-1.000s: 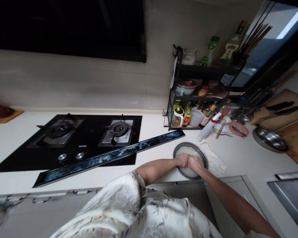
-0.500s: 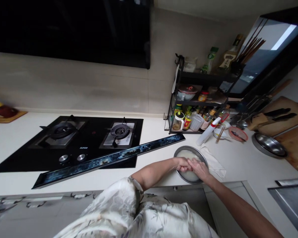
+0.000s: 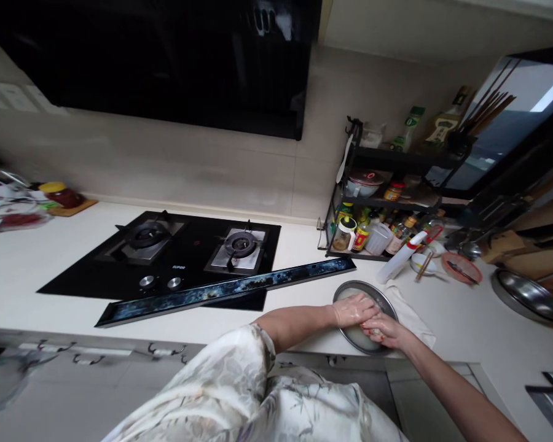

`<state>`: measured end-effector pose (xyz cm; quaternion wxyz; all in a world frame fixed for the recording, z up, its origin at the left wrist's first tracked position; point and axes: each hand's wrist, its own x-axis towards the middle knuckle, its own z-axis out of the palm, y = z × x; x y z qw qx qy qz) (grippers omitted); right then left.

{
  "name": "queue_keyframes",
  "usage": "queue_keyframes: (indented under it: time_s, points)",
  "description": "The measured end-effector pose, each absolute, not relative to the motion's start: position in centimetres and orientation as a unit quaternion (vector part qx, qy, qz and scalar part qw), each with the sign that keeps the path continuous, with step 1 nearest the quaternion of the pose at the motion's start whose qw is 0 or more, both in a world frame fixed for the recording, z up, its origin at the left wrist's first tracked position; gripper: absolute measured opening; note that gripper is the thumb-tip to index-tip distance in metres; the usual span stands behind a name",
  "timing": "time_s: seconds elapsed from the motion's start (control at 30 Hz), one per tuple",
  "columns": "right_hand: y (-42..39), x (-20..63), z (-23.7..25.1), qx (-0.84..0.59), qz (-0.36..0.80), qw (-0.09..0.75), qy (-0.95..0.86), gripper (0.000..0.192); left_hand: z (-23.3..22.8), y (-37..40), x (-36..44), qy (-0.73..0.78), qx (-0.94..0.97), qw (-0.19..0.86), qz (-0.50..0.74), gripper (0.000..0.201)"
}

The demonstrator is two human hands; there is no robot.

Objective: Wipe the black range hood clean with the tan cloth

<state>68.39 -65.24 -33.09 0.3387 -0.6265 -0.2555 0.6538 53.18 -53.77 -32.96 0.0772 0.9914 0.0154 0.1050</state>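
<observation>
A round metal bowl (image 3: 391,302) of cloudy whitish liquid stands at the counter's front edge. Over it my left hand (image 3: 352,309) lies palm down, its fingers together and bent over the fingers of my right hand. My right hand (image 3: 384,330) is curled inward from the other side, its fingertips turned toward my left palm. Both look wet. Something pale seems to be pressed between them, but the fingers hide most of it. A white cloth (image 3: 408,316) lies flat beside the bowl's right rim.
Left of the bowl, a long dark glossy strip (image 3: 230,287) lies slantwise across the gas hob (image 3: 193,245). Behind stands a black rack (image 3: 391,202) of bottles and jars. To the right are a white spray bottle (image 3: 400,258), a pink dish (image 3: 461,268) and metal bowls (image 3: 529,294).
My hands were clasped tightly together over the bowl. Now the left has flattened over the right, and the right has turned so its fingers curl inward. The view has shifted left.
</observation>
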Motion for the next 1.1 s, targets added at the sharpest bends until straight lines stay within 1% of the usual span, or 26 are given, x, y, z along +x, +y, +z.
queue_keyframes:
  time_s: [0.07,0.1,0.2,0.27,0.3,0.43,0.5,0.57,0.63,0.87,1.1]
  points:
    - [-64.7,67.7,-33.0,-0.659,0.623,0.308,-0.287,0.043,-32.7,-53.8,53.9,0.042,0.993,0.095,0.061,0.034]
    - [-64.3,67.4,-33.0,-0.693,0.585,0.275,-0.320,0.037,-32.6,-53.9,54.3,0.061,0.991,0.107,0.043,0.034]
    - [-63.2,66.7,-33.3,-0.789,0.405,0.127,-0.445,0.016,-32.7,-54.3,55.1,0.122,0.984,0.130,0.007,0.033]
    - [-62.8,66.6,-33.6,-0.811,0.307,0.062,-0.495,0.009,-32.9,-54.6,55.4,0.153,0.977,0.147,-0.014,0.030]
    - [-62.8,66.6,-33.6,-0.814,0.278,0.048,-0.508,0.012,-32.9,-54.7,55.5,0.166,0.974,0.154,-0.023,0.028]
    - [-63.4,66.4,-33.2,-0.821,0.191,-0.020,-0.538,0.036,-32.9,-55.2,55.5,0.223,0.954,0.195,-0.040,0.022]
    - [-63.7,66.1,-32.8,-0.819,0.156,-0.056,-0.549,0.040,-32.7,-55.3,55.4,0.259,0.936,0.235,-0.042,0.022]
    - [-63.8,65.8,-32.4,-0.813,0.129,-0.091,-0.560,0.041,-32.6,-55.4,55.2,0.282,0.920,0.268,-0.047,0.030]
    - [-63.7,65.5,-32.0,-0.807,0.113,-0.115,-0.568,0.041,-32.5,-55.5,55.1,0.283,0.915,0.281,-0.059,0.037]
    - [-63.6,65.8,-31.7,-0.783,0.075,-0.155,-0.597,0.039,-32.2,-55.7,55.0,0.287,0.900,0.322,-0.069,0.042]
    - [-63.1,66.3,-32.2,-0.768,0.066,-0.160,-0.616,0.037,-32.0,-55.8,54.9,0.307,0.886,0.347,-0.025,0.025]
